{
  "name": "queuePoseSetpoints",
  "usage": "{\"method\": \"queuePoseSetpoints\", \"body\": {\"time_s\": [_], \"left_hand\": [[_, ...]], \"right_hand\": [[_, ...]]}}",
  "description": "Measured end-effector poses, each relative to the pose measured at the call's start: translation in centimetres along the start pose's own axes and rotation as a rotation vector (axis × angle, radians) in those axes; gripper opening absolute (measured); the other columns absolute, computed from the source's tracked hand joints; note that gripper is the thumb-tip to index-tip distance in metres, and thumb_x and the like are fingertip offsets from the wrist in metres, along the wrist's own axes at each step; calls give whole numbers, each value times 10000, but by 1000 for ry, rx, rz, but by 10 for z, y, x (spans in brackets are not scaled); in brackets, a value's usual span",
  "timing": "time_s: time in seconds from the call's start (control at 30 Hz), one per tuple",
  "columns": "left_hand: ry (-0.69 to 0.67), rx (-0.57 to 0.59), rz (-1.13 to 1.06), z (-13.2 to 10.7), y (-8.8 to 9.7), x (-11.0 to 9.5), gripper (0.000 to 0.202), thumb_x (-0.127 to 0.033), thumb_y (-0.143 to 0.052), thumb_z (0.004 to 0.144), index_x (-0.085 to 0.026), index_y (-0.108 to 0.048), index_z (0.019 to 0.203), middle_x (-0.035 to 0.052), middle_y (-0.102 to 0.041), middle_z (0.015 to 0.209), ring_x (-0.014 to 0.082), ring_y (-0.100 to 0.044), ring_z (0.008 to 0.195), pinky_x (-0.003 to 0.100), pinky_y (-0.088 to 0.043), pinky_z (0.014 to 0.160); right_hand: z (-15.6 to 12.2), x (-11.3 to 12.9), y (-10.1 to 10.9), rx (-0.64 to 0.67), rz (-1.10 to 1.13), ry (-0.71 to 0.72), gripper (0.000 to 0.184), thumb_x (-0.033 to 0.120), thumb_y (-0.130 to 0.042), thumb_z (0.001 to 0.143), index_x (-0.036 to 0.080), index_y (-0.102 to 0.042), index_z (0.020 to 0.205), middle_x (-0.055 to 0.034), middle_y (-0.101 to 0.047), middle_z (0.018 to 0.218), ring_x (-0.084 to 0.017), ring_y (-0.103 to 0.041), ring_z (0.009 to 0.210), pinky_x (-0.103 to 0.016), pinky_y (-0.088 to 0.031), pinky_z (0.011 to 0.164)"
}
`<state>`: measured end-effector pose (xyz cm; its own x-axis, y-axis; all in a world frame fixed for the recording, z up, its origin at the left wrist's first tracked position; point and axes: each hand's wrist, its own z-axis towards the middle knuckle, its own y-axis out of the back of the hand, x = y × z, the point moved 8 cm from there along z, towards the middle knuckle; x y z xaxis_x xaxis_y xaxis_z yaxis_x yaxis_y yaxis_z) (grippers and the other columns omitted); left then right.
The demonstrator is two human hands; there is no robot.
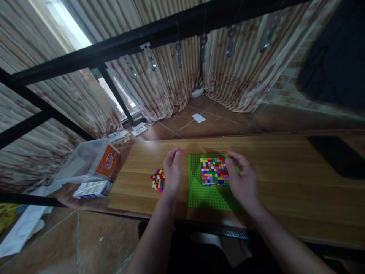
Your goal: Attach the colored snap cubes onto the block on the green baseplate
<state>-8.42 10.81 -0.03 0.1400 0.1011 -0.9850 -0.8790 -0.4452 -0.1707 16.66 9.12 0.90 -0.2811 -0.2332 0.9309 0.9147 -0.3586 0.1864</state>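
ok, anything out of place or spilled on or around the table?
Table: nothing obvious. Loose bricks lie in one pile beside the left hand; the multicoloured brick block sits on the green baseplate. Beyond, a white sheet lies alone on the floor, odd because it looks dropped.

Brick block [213,171] on baseplate [199,198]; loose bricks [158,180] to left (all on table [285,175]).

The far side is hung with pleated, striped curtains [165,87], and a brightly lit window [72,26] is exposed between them at the left. A brick-patterned wall [291,78] is partly seen at the right. The floor [97,236] is tiled in brown, below a wood-grained worktop [299,198], and the curtains are crossed by a dark, straight-barred frame [105,49].
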Motion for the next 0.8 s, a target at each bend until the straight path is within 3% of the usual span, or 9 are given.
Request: {"method": "queuePoseSetpoints", "body": {"time_s": [0.13, 0.23, 0.3, 0.47, 0.8], "left_hand": [[112, -169, -198, 16, 46, -7, 236, -308, -692, 716, -161, -676, 900, 25, -700, 820, 115, -653, 794, 233, -463, 789], [185, -219, -301, 19, 62, -8, 231, -268, -710, 651, -161, -658, 849, -6, -669, 736, 90, -637, 696, 211, -448, 722], [201, -207, -335, 18, 65, -10, 241, -253, -722, 627, -162, -649, 839, -18, -661, 721, 78, -630, 668, 208, -444, 710], [213, -165, -364, 14, 66, -14, 225, -216, -715, 643, -161, -650, 850, -22, -661, 721, 74, -626, 661, 211, -454, 725], [256, -88, -343, 10, 69, -16, 246, -218, -735, 628, -149, -676, 857, -1, -661, 737, 85, -618, 690, 209, -447, 740]], "right_hand": [[-34, 51, -19, 205, -102, 331, 155, 300, -584, 910, 284, -682, 1029, -45, -702, 1000, -220, -644, 955, -394, -494, 873], [-74, 62, -62, 526, -124, 435, 138, 283, -550, 937, 279, -686, 957, -28, -702, 888, -190, -656, 828, -339, -520, 755], [-95, 56, -88, 656, -214, 438, 161, 274, -526, 948, 252, -685, 945, -48, -698, 900, -201, -649, 841, -345, -514, 761], [-112, 41, -124, 718, -404, 423, 106, 295, -596, 903, 224, -672, 885, -66, -666, 874, -235, -619, 841, -358, -486, 737], [-118, 46, -146, 677, -548, 458, 189, 282, -537, 945, 211, -675, 837, -80, -632, 836, -239, -591, 835, -355, -453, 737]]}}
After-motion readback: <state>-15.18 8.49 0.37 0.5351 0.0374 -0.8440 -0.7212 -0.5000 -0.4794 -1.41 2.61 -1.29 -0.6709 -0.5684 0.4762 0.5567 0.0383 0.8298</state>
